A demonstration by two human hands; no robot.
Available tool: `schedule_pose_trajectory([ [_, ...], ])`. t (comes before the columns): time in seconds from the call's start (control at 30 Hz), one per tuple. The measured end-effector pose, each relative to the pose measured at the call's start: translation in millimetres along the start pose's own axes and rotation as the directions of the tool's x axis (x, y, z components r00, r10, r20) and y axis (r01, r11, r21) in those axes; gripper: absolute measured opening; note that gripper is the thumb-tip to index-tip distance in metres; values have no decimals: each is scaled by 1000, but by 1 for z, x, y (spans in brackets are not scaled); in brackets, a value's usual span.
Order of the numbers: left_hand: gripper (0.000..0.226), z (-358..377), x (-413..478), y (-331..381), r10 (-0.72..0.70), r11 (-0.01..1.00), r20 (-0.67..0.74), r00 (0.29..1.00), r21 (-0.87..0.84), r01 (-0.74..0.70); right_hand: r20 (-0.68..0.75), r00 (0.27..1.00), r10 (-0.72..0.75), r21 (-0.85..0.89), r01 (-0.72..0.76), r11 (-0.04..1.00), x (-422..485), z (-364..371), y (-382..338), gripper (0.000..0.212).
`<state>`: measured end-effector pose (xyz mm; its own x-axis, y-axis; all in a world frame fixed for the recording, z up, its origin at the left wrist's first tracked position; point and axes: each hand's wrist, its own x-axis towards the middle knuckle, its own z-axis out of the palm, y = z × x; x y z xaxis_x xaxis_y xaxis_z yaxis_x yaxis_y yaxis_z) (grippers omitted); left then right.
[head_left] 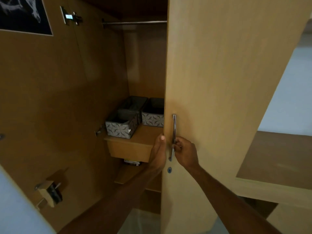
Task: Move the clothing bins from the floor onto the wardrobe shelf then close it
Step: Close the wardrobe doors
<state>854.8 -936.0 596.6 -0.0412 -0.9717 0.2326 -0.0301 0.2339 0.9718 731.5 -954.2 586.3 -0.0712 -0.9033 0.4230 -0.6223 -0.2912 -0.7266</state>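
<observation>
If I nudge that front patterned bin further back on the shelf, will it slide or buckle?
The front bin looks fabric-sided, so its walls may flex under a push. It appears nearly empty, so probably light and likely to slide on the smooth shelf. It sits low and wide, so tipping seems unlikely.

A dark framed picture [22, 14] with pale streaks hangs at the upper left on a brown wooden panel [42, 98], which lies in dim shadow. To the right, a low wooden counter [278, 159] with a brown top stands against a pale bluish-white wall [290, 98] that is brightly lit. Near the bottom, a strip of light grey floor [141, 223] shows.
</observation>
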Motion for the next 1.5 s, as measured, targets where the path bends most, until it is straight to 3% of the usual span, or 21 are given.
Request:
schedule_pose_trajectory([
  [0.1, 56, -5, 30, -5, -24, 999, 12, 1000, -42, 24, -8, 1000, 1, -29, -1, 1000, 25, 12, 3, 4],
  [0.33, 71, -12, 104, -19, -72, 996, 54, 996, -45, 74, 13, 998, -67, -45, 67, 997, 89, 32, 26, 13],
  [0.47, 58, -10, 128, -24, -31, 998, 61, 998, -55, 34, 5, 994, -106, -47, 106, 993, 113, 40, 40, 6],
  [0.8, 51, -6, 159, -38, -10, 999, 49, 999, -50, 13, -10, 990, -140, -54, 139, 989, 140, 50, 58, 2],
  [1.07, 36, -8, 151, -36, 6, 999, 57, 998, -51, -3, -4, 992, -129, -31, 129, 991, 137, 49, 57, 9],
  [1.2, 40, -18, 142, -31, -10, 999, 67, 998, -47, 13, 44, 997, -67, 14, 67, 998, 131, 52, 61, 28],
  [1.37, 41, -43, 116, -41, -8, 999, -71, 997, -40, 5, 26, 999, -46, 90, 44, 995, 100, 52, 55, 52],
  [1.5, 31, -74, 70, -61, -69, 997, -210, 975, -44, 61, 60, 998, 1, 73, -6, 997, 61, 63, 50, 41],
])
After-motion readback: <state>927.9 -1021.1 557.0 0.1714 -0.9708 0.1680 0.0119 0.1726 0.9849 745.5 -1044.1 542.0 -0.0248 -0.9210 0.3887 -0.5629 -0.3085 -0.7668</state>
